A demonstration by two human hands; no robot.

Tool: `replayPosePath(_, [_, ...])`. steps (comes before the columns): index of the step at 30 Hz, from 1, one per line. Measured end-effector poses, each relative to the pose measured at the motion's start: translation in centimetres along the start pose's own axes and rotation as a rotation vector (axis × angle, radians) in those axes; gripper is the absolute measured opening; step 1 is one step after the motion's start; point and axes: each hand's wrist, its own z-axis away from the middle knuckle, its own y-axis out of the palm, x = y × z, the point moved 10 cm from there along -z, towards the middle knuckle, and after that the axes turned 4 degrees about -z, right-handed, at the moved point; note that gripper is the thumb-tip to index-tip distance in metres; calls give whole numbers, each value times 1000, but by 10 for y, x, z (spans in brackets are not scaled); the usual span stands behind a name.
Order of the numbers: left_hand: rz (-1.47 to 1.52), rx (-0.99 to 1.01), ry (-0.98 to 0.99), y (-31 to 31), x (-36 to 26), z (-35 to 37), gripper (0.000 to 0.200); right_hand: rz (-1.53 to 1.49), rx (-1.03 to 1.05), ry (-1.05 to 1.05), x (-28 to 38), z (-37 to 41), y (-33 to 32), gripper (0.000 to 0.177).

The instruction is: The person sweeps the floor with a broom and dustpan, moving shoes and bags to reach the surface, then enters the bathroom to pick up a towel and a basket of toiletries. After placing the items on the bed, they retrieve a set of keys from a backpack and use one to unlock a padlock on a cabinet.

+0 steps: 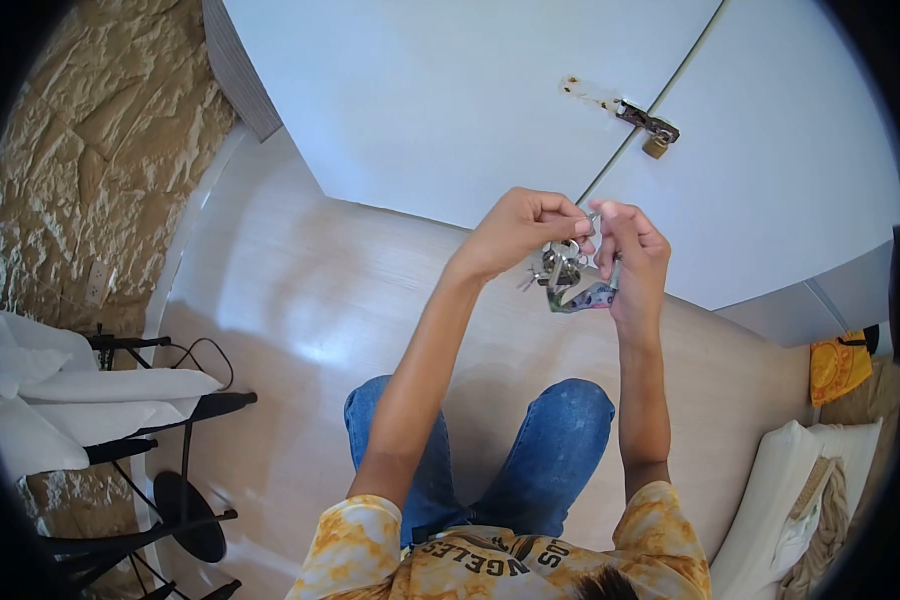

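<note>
In front of the white doors I hold a bunch of keys [561,264] up in the air. My left hand [526,230] is closed, thumb and fingers pinching at the top of the bunch, and several keys dangle below it. Close beside it, my right hand [634,247] is closed too, its thumb and forefinger nearly meeting the left fingertips at a small metal piece. A patterned fabric strap [588,297] loops from the keys to the right palm. Above the hands, a brass padlock [656,147] hangs from a dark metal latch [648,122] across the door gap.
White doors [450,100] stand ahead. Left are a rough stone wall [90,150] and a black-framed rack [195,410] draped with white cloth [100,388]. An orange cloth [838,370] and a white cushioned item [770,490] lie right. My jeans-clad knees [560,430] rest over the pale floor [290,330].
</note>
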Motion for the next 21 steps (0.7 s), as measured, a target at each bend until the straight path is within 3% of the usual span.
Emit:
replayPosePath(3, [-180,-259,-1,-12,-9,3,17,-51,-8,6,-10,0,-13,30])
replayPosePath(6, [-396,-416,343,-5,-41,7,15,-125,79,71,-34,6,-17,39])
replayPosePath(11, [-244,-433,196,1,-14,-4,12,-369,202,311,-57,12,-10,67])
replayPosePath(14, [-256,-410,100,3,-11,-5,12,-498,183,380,-66,12,-14,55])
replayPosePath(15, [-279,-401,64,5,-10,-5,12,-378,184,330,-66,11,-18,49])
replayPosePath(18, [-549,-512,395,11,-32,2,13,-155,129,180,-59,10,-28,33])
replayPosePath(20, [-291,-484,218,8,-6,-7,14,-182,6,75,-43,9,-35,23])
replayPosePath(21, [-162,-464,128,11,6,-12,15,-237,41,113,-43,8,-32,23])
